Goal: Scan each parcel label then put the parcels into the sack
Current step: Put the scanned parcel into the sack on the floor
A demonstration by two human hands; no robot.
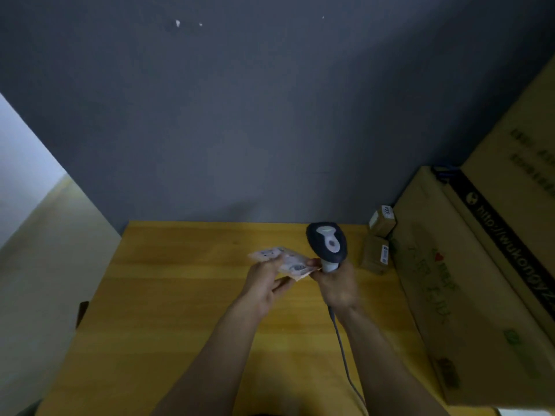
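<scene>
Your left hand pinches a flat parcel, blurred but seemingly label-up, over the wooden table. Your right hand is wrapped round the barcode scanner handle, just right of the parcel. Small boxes sit far right beside large cartons, against a grey wall.
</scene>
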